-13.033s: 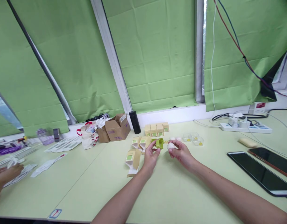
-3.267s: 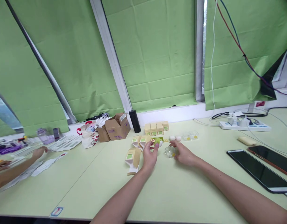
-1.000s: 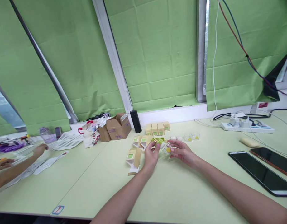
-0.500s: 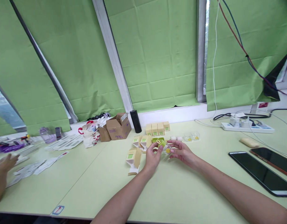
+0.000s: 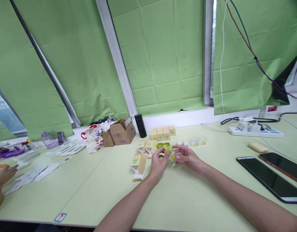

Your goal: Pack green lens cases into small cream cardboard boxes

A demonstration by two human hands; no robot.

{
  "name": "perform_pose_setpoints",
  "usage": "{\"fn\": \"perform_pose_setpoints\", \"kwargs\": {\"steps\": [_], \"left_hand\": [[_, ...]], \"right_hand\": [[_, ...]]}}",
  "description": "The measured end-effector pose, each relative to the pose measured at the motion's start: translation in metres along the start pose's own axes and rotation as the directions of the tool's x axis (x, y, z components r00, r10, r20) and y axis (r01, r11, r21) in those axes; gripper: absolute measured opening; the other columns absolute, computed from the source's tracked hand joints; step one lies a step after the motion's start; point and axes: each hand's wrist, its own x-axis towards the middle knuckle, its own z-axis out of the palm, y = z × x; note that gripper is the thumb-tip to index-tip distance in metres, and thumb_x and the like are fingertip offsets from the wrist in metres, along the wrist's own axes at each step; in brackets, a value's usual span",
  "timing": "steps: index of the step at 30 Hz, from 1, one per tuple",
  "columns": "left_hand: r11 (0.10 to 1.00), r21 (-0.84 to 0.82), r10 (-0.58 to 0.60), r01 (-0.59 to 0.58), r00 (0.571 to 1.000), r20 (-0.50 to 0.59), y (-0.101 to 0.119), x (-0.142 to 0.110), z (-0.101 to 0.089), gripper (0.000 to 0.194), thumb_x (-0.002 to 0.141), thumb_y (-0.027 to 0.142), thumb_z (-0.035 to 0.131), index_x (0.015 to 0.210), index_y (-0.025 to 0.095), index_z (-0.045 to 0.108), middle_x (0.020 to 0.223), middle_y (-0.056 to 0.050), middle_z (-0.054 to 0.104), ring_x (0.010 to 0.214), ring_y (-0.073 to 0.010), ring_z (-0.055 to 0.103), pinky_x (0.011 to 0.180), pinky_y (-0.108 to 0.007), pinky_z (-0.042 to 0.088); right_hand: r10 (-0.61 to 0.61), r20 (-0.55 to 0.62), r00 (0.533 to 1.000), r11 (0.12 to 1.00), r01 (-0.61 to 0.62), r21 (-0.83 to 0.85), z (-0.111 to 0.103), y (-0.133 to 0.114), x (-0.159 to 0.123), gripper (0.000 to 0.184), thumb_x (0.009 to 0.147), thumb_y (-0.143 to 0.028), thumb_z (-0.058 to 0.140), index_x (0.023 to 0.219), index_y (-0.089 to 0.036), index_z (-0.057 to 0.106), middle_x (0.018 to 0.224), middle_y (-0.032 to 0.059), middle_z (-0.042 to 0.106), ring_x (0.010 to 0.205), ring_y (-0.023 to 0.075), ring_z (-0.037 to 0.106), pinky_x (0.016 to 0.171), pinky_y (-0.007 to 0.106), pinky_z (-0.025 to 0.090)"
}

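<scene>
Above the table, my left hand pinches a green cap with a pale loop on it. A small clear cup with a yellow spot meets the cap, and the fingers of my right hand close on it from the other side. Whether cap and cup are fully joined cannot be made out. Just behind my hands lie more green caps, a pair of small white pieces and clear cups with yellow spots. Open cream cartons with green squares lie left of my left hand.
Closed cream cartons stand in a row farther back, near a black cylinder and a cardboard box. Two phones and a power strip are at right. A co-worker's hand holds something orange at far left.
My hands keep hold of the cap and cup, with barely any shift. The co-worker's hand at far left has moved slightly, and an orange object now shows in it.
</scene>
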Motion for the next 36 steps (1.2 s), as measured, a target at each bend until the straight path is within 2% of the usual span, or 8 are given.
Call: {"fn": "perform_pose_setpoints", "kwargs": {"steps": [5, 9, 12, 16, 19, 36], "left_hand": [[0.999, 0.034, 0.016, -0.016, 1.0, 0.01, -0.0004, 0.0002, -0.001, 0.06, 0.082, 0.065, 0.077, 0.115, 0.015, 0.077, 0.115, -0.014, 0.078, 0.104, -0.0278, 0.07, 0.088, -0.036, 0.054], [0.997, 0.07, 0.042, -0.043, 0.999, 0.017, -0.0001, -0.0006, -0.0006, 0.055, 0.084, 0.062, 0.075, 0.113, 0.015, 0.079, 0.112, -0.013, 0.078, 0.101, -0.0268, 0.07, 0.087, -0.036, 0.054], [0.994, 0.099, 0.051, -0.051, 0.999, -0.001, -0.0013, -0.001, -0.0002, 0.055, 0.082, 0.061, 0.078, 0.113, 0.015, 0.079, 0.11, -0.013, 0.078, 0.097, -0.026, 0.07, 0.084, -0.036, 0.054], [0.989, 0.135, 0.053, -0.053, 0.999, 0.003, -0.0028, -0.0016, -0.0006, 0.057, 0.082, 0.061, 0.078, 0.114, 0.014, 0.079, 0.109, -0.014, 0.078, 0.096, -0.026, 0.068, 0.084, -0.038, 0.053], [0.989, 0.14, 0.053, -0.054, 0.999, 0.006, -0.0027, -0.0016, -0.001, 0.059, 0.081, 0.062, 0.078, 0.114, 0.013, 0.078, 0.108, -0.015, 0.077, 0.094, -0.0258, 0.068, 0.084, -0.038, 0.053], [0.993, 0.104, 0.057, -0.057, 0.998, 0.002, 0.0004, -0.0009, -0.0017, 0.059, 0.081, 0.064, 0.078, 0.113, 0.014, 0.08, 0.108, -0.015, 0.079, 0.095, -0.0263, 0.07, 0.083, -0.038, 0.055]], "right_hand": [[-0.085, 0.028, 0.996, 0.99, 0.088, -0.106, -0.0042, 0.0064, 0.0065, 0.06, 0.061, -0.034, 0.097, 0.113, -0.022, 0.071, 0.099, 0.0056, 0.071, 0.092, 0.0231, 0.068, 0.083, 0.041, 0.058], [-0.153, 0.019, 0.988, 0.954, 0.153, -0.259, -0.0037, 0.0074, 0.0062, 0.06, 0.065, -0.038, 0.094, 0.118, -0.022, 0.07, 0.111, 0.0087, 0.071, 0.1, 0.0255, 0.066, 0.087, 0.043, 0.057], [-0.164, 0.043, 0.986, 0.932, 0.169, -0.322, -0.0024, 0.0063, 0.0042, 0.06, 0.07, -0.042, 0.091, 0.121, -0.022, 0.068, 0.111, 0.0099, 0.072, 0.104, 0.0277, 0.066, 0.088, 0.044, 0.056], [-0.177, 0.05, 0.983, 0.923, 0.184, -0.338, -0.0032, 0.0067, 0.0046, 0.058, 0.072, -0.044, 0.088, 0.122, -0.022, 0.067, 0.107, 0.0094, 0.072, 0.106, 0.0283, 0.068, 0.09, 0.043, 0.055], [-0.172, 0.055, 0.983, 0.927, 0.181, -0.327, -0.0046, 0.0079, 0.0058, 0.06, 0.071, -0.044, 0.089, 0.123, -0.023, 0.066, 0.104, 0.008, 0.071, 0.099, 0.0264, 0.068, 0.087, 0.042, 0.056], [-0.172, 0.06, 0.983, 0.934, 0.182, -0.309, -0.0002, 0.0042, 0.0027, 0.062, 0.072, -0.046, 0.09, 0.124, -0.024, 0.064, 0.108, 0.0079, 0.072, 0.095, 0.0239, 0.069, 0.087, 0.041, 0.056]]}}
